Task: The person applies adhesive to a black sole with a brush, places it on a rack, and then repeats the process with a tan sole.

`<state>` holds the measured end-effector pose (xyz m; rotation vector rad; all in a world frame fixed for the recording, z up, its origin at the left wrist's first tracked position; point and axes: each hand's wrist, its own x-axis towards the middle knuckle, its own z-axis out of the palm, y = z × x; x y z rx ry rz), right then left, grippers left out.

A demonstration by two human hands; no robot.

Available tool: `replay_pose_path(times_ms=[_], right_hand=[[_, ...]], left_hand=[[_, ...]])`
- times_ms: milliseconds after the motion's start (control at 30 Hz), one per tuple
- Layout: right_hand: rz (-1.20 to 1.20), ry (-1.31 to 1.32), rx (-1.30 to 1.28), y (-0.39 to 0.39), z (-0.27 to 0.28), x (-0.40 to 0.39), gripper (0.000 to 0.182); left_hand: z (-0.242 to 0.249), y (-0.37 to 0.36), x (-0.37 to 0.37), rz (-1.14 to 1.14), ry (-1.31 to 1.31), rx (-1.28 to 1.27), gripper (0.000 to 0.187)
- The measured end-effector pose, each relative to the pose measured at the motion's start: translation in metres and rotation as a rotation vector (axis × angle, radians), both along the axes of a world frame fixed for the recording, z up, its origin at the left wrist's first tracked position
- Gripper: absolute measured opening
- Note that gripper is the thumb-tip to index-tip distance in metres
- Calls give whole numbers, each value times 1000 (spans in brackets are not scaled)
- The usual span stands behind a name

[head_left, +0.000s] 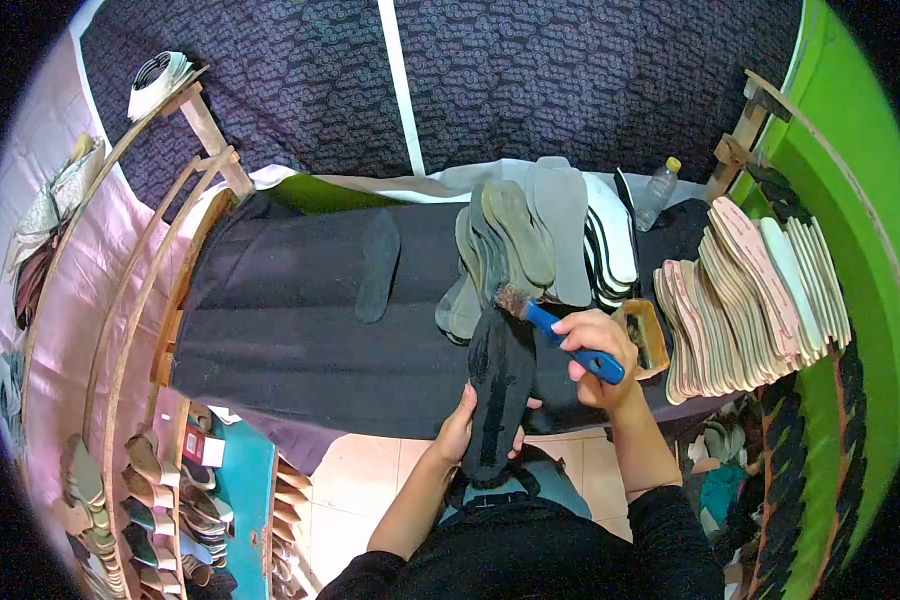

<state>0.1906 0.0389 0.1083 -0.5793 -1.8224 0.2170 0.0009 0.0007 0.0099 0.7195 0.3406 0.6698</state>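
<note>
A black insole point(500, 400), its surface partly shiny, points away from me above my lap. My left hand point(459, 425) grips it near its lower end, thumb on the left edge and fingertips showing at the right edge. In my right hand point(602, 358) is a brush point(546, 322) with a blue handle. Its brown bristles touch the insole's far end. Just beyond lie overlapping grey and olive insoles point(518, 232). A small open container point(642, 340) with dark contents stands right behind my right hand.
One dark insole point(378, 268) lies on the black-covered table point(270, 320), left of centre. Stacked pink and cream insoles point(735, 300) fill the right end. A clear bottle with a yellow cap point(658, 192) stands at the back. Wooden racks point(130, 300) flank the table.
</note>
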Motion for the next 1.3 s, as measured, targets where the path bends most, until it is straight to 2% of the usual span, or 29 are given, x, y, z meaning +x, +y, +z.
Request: replay_pose_path(times_ms=[67, 133, 200, 333, 400, 467, 533, 667, 733, 800, 867, 933, 1000, 1033, 1067, 1133, 1200, 1267, 1300], right_hand=[[62, -92, 31, -3, 1, 1, 16], [283, -120, -76, -12, 3, 2, 19], [345, -85, -184, -16, 3, 4, 21], [-68, 27, 50, -3, -3, 4, 24], [-79, -18, 80, -6, -4, 3, 25], [141, -105, 85, -12, -7, 1, 24], [123, -108, 57, -15, -10, 0, 25], [-227, 49, 151, 0, -3, -2, 31], [-247, -7, 174, -2, -8, -4, 32], [-104, -132, 192, -14, -7, -9, 26], [-31, -173, 199, -20, -5, -11, 26], [-152, -26, 215, -10, -8, -8, 27], [-291, -11, 201, 0, 0, -4, 28], [-299, -39, 212, -2, 0, -2, 31], [-305, -67, 228, -5, -1, -3, 35], [-182, -181, 310, -16, -2, -9, 32], [-31, -184, 267, -24, -12, -9, 34], [-2, -196, 285, -25, -12, -12, 32], [-61, -169, 288, -23, -14, -14, 31]], left_hand=[[1, 1, 1, 19, 26, 9, 91], [-2, 2, -1, 27, 40, 8, 91], [-2, 1, 0, 30, 56, 0, 92], [1, -1, 2, 30, 17, -34, 90], [1, -1, 2, 30, 3, -11, 90], [-1, -1, 0, 50, 12, -12, 89], [-2, -3, 1, 65, 20, -19, 87], [-3, -8, 6, 78, 29, -55, 82], [-5, -7, 4, 67, 10, -61, 80], [-9, -6, 2, 91, 92, -36, 91], [-5, -7, -3, 88, 71, -43, 85], [-6, -7, -3, 77, 52, -57, 80], [-8, -6, -2, 14, -26, 24, 82], [-3, -8, 0, 47, 83, 23, 84], [-1, -7, 0, 51, 83, 30, 84], [-1, -8, -2, 55, 49, 41, 83], [-9, -9, -5, 68, 51, -38, 80], [-8, -8, -5, 110, 60, -19, 81], [-8, -8, -5, 107, 51, -62, 82]])
